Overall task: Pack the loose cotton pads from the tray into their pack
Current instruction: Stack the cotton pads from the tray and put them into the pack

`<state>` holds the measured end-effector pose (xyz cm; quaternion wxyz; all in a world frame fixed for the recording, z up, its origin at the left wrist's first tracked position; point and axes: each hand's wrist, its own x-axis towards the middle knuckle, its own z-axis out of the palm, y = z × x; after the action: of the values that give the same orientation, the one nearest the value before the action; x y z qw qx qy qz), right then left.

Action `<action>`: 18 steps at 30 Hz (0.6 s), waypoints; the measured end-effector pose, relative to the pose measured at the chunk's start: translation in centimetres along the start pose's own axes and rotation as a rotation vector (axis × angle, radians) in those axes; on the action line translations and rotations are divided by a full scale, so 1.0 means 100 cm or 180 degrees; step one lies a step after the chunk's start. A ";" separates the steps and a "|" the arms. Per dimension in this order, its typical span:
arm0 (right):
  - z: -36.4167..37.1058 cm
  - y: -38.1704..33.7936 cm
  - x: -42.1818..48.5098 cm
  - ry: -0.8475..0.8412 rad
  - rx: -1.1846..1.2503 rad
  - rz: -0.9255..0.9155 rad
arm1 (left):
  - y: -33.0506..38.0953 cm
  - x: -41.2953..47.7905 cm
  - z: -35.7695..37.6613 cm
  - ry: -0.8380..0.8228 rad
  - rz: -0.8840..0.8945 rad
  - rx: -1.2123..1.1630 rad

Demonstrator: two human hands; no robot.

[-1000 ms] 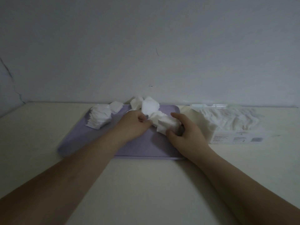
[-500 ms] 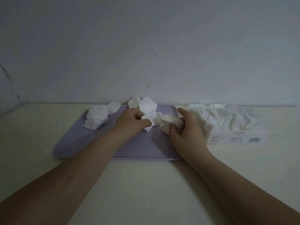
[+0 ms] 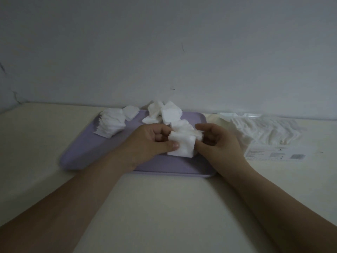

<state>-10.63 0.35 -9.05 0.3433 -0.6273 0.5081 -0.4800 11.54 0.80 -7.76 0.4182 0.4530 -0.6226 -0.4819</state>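
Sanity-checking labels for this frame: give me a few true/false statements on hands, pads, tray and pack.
1. Both hands, left hand and right hand, hold the bunch of cotton pads. True.
2. The tray is green. False: it is lilac.
3. The pack lies left of the tray. False: it lies to its right.
4. A stack of pads sits at the tray's far left. True.

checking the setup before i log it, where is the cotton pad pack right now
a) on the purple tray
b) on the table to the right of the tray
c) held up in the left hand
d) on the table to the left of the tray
b: the pack lies on the table just off the right edge of the purple tray.
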 end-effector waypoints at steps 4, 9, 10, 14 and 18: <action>0.000 0.003 0.000 -0.0277 0.0169 -0.0015 | -0.004 0.001 0.002 0.0122 0.0193 0.0233; -0.001 0.002 0.000 -0.0508 0.0393 0.0002 | -0.006 0.003 0.002 0.0241 0.0267 0.0380; -0.002 0.003 0.000 -0.0559 0.0488 0.0053 | -0.006 0.003 0.002 0.0246 0.0287 0.0419; -0.003 -0.004 -0.006 -0.0823 0.0417 0.0029 | -0.007 0.004 0.002 0.0364 0.0263 0.0397; 0.003 -0.006 -0.008 -0.0484 -0.0278 -0.0434 | -0.004 0.002 0.002 0.0287 0.0172 0.0561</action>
<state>-10.22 1.21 -8.82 0.3199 -0.7094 0.4571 -0.4307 11.37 0.56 -8.17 0.4172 0.4923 -0.6552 -0.3929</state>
